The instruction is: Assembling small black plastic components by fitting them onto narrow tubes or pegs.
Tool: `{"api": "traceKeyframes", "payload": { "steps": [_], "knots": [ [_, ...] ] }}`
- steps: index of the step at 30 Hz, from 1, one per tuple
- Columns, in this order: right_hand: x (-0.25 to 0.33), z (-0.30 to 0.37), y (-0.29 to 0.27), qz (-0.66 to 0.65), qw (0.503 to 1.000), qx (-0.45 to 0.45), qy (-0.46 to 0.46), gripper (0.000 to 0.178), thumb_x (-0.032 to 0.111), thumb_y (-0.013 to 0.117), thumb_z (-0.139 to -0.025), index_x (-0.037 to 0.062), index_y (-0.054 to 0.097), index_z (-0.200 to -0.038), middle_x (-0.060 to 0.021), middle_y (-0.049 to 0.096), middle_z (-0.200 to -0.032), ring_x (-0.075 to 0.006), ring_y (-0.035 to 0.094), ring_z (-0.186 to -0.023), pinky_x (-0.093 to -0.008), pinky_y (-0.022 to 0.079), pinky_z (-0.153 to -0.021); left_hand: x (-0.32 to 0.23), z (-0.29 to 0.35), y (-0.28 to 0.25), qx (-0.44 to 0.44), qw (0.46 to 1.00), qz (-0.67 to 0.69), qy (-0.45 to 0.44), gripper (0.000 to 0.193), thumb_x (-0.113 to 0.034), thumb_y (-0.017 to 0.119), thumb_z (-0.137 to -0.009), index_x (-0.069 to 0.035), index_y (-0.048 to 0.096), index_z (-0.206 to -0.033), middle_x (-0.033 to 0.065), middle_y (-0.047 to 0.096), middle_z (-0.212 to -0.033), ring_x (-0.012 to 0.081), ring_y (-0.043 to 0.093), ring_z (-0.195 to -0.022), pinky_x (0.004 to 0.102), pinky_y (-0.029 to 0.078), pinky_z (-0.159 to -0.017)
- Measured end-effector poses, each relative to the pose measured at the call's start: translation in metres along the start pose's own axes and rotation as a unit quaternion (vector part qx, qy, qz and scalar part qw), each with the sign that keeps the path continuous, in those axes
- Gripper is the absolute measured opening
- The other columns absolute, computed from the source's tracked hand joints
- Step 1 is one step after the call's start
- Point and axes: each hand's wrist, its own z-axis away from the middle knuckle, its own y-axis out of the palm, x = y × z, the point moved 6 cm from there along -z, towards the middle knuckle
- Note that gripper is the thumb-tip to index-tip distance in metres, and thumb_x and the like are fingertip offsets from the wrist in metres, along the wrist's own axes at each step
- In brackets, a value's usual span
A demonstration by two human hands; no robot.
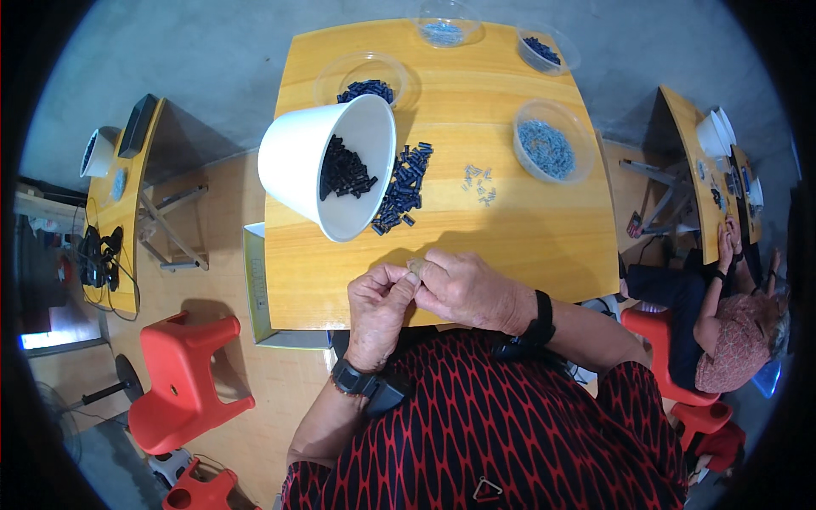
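Note:
My left hand (378, 310) and my right hand (472, 289) meet fingertip to fingertip above the table's near edge. Both are closed in a pinch on something tiny, mostly hidden by the fingers. Just beyond them a white bucket (289, 161) lies tipped on its side, mouth facing right, with small black cylinders (344, 170) inside. More black cylinders (406, 189) lie in a heap along its rim. To the right of that heap, a few small clear or silvery pins (478, 184) are scattered on the wood.
Clear bowls stand farther back: one with bluish-grey pieces (546, 149), one with black pieces (365, 91), two smaller ones at the far edge. A red stool (183, 382) stands left of the yellow table (476, 93). Another person (735, 331) sits at a table on the right.

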Motion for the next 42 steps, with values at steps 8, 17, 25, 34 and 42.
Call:
{"api": "traceKeyframes", "payload": {
  "steps": [8,17,25,34,42],
  "knots": [
    [-0.024,-0.032,0.002,-0.156,0.986,0.044,0.046,0.027,0.011,0.065,-0.088,-0.0005,0.061,-0.111,-0.0136,0.055,-0.083,-0.031,0.062,-0.073,-0.04,0.052,-0.064,-0.038,0.016,-0.04,-0.116,0.982,-0.023,0.15,0.004,-0.006,0.061,-0.094,-0.004,0.061,-0.091,0.0071,0.064,-0.079,0.0131,0.06,-0.07,0.0278,0.051,-0.065],
    [-0.019,-0.048,0.02,0.104,0.993,0.062,-0.014,0.031,0.004,0.055,-0.085,-0.0012,0.059,-0.115,-0.0141,0.054,-0.091,-0.0309,0.063,-0.074,-0.0415,0.053,-0.064,-0.049,0.055,-0.205,-0.467,0.843,-0.021,0.265,0.013,-0.007,0.065,-0.093,-0.003,0.056,-0.101,0.0042,0.061,-0.089,0.0089,0.056,-0.074,0.0226,0.048,-0.067],
    [-0.026,-0.034,0.004,0.078,0.996,0.041,-0.012,0.031,0.004,0.054,-0.085,-0.0022,0.06,-0.115,-0.0145,0.054,-0.09,-0.0317,0.063,-0.075,-0.0406,0.053,-0.064,-0.027,0.051,-0.227,-0.527,0.819,-0.098,0.206,0.026,-0.007,0.061,-0.093,0.002,0.055,-0.117,0.0071,0.058,-0.111,0.0138,0.055,-0.098,0.0318,0.045,-0.089],
    [-0.057,-0.019,-0.023,-0.038,0.992,-0.103,0.063,0.018,0.003,0.062,-0.086,-0.0004,0.068,-0.103,-0.0143,0.06,-0.088,-0.0319,0.062,-0.077,-0.0388,0.052,-0.069,-0.08,0.037,-0.092,-0.259,0.803,-0.443,0.304,0.012,-0.003,0.066,-0.089,0.002,0.067,-0.101,0.0091,0.065,-0.102,0.0203,0.059,-0.097,0.0341,0.044,-0.092],
    [-0.036,-0.029,-0.004,0.064,0.996,-0.045,0.049,0.01,0.007,0.069,-0.084,0.0006,0.067,-0.093,-0.0126,0.06,-0.086,-0.0313,0.065,-0.073,-0.0397,0.054,-0.063,-0.062,0.008,-0.013,-0.121,0.745,-0.604,0.257,0.049,-0.002,0.068,-0.079,-0.001,0.06,-0.127,0.0169,0.055,-0.112,0.0323,0.049,-0.104,0.043,0.037,-0.092]
  ]
}}
